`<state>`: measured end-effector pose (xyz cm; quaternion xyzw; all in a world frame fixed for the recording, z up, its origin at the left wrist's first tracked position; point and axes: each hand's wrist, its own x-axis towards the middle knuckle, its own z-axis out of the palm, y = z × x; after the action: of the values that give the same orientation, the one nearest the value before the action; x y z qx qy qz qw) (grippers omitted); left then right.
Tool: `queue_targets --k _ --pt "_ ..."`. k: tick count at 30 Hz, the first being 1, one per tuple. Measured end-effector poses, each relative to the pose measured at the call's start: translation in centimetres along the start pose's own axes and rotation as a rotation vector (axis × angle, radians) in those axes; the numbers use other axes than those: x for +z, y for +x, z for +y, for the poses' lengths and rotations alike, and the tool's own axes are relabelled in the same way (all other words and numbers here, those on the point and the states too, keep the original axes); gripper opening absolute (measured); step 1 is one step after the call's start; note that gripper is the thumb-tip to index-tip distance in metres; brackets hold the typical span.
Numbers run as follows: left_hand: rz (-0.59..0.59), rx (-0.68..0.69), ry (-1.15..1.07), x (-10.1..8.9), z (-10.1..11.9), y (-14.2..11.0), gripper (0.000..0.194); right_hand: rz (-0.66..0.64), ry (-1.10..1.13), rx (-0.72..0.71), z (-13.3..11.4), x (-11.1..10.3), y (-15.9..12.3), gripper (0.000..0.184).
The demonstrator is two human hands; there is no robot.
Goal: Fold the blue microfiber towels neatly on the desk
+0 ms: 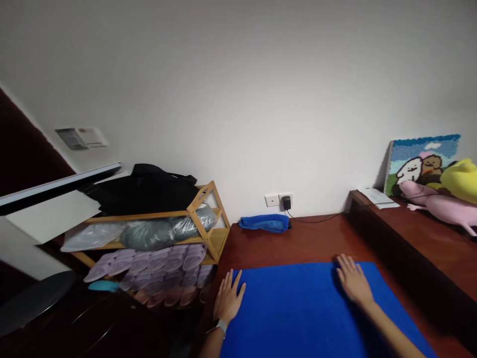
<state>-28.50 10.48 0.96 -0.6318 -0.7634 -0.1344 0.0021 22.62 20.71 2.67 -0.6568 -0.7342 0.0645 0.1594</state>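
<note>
A flat blue cloth (294,308) covers the near part of the reddish-brown wooden table (313,243). My left hand (228,297), with a watch at the wrist, lies at the cloth's left edge, fingers stretched out and nothing held. Over the cloth's far right part is my right hand (353,281), palm down with the fingers extended, holding nothing. Behind the cloth, against the wall, a folded blue fabric bundle (264,223) rests on the table, apart from both hands.
A wooden rack (208,223) at left holds a black bag (149,191), plastic-wrapped items and several lilac slippers (164,261). Wall sockets carry a black plug (286,202) and cable. On the raised ledge at right are papers (379,198), a picture (421,161) and plush toys (443,204).
</note>
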Motion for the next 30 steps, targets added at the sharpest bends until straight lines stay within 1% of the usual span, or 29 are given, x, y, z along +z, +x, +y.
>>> queue_targets --k 2,4,5,6,7,8,9,10,11,12,13,15,18,21,23,24,25,27,30 --pt "0.005 0.001 0.014 0.1 -0.1 0.0 0.061 -0.056 0.102 -0.193 -7.4 0.8 -0.7 0.065" --pt "0.012 0.002 0.027 0.3 -0.2 0.0 0.060 -0.130 0.182 -0.348 -14.8 2.1 -1.6 0.065" --pt "0.017 0.004 0.034 0.4 -0.2 0.0 0.060 -0.167 0.202 -0.401 -18.1 2.9 -2.0 0.066" --pt "0.021 0.007 0.040 0.5 -0.3 0.0 0.060 -0.202 0.217 -0.448 -20.9 3.7 -2.4 0.067" --pt "0.025 0.011 0.046 0.6 -0.4 0.0 0.060 -0.237 0.232 -0.483 -23.1 4.6 -2.6 0.068" --pt "0.030 0.015 0.053 0.7 -0.4 0.1 0.059 -0.277 0.232 -0.490 -24.6 5.3 -2.6 0.069" --pt "0.035 0.018 0.058 0.8 -0.5 0.1 0.059 -0.307 0.229 -0.491 -25.4 5.9 -2.5 0.070" --pt "0.043 0.020 0.063 0.9 -0.6 0.1 0.058 -0.329 0.224 -0.485 -25.6 6.3 -2.3 0.070" --pt "0.049 0.021 0.065 1.0 -0.7 0.2 0.058 -0.336 0.214 -0.472 -25.1 6.6 -2.1 0.070" --pt "0.053 0.022 0.067 1.1 -0.7 0.2 0.058 -0.324 0.203 -0.456 -24.1 6.6 -1.8 0.070" --pt "0.054 0.024 0.067 1.1 -0.8 0.2 0.058 -0.300 0.190 -0.437 -22.6 6.4 -1.5 0.069" --pt "0.045 0.026 0.066 1.1 -0.8 0.3 0.058 -0.243 0.159 -0.380 -18.2 5.7 -1.1 0.069" --pt "0.028 0.022 0.068 1.0 -0.7 0.4 0.059 -0.193 0.097 -0.255 -9.5 4.2 -0.8 0.070" --pt "0.034 0.018 0.071 1.1 -0.8 0.4 0.058 -0.144 -0.081 -0.060 0.1 3.0 -0.4 0.070" --pt "0.043 0.024 0.075 1.2 -0.9 0.5 0.058 -0.128 -0.171 0.045 5.4 2.5 -0.1 0.072" --pt "0.046 0.027 0.078 1.3 -0.9 0.6 0.058 -0.121 -0.200 0.084 7.4 2.4 0.1 0.074" --pt "0.049 0.030 0.082 1.4 -1.0 0.6 0.058 -0.118 -0.219 0.111 8.9 2.3 0.2 0.075" --pt "0.055 0.034 0.087 1.5 -1.1 0.7 0.059 -0.113 -0.233 0.136 10.5 2.2 0.2 0.076" --pt "0.052 0.027 0.080 1.4 -1.0 0.8 0.058 -0.110 -0.233 0.137 10.4 2.1 0.1 0.076"
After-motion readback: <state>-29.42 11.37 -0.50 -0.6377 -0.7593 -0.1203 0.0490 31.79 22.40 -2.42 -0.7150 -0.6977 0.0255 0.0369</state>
